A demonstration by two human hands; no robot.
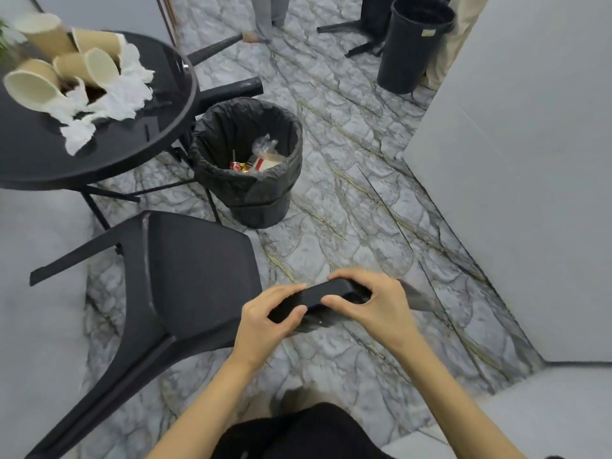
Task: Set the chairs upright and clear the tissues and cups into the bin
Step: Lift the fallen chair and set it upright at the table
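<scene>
A black chair (185, 276) lies tipped on the marble floor in front of me, its legs pointing left. My left hand (265, 321) and my right hand (374, 306) both grip the top edge of its backrest. The round black table (139, 150) at upper left carries several tipped paper cups (36, 87) and crumpled white tissues (122, 94). A black bin (251, 200) lined with a black bag stands beside the table, with some rubbish inside. Another chair's legs (231, 89) stick out from behind the table.
A second black bin (410, 44) and another tipped chair (361, 34) stand at the far end near a person's legs (268, 14). A grey wall (530, 193) closes the right side. Grey surfaces lie to the left and lower right.
</scene>
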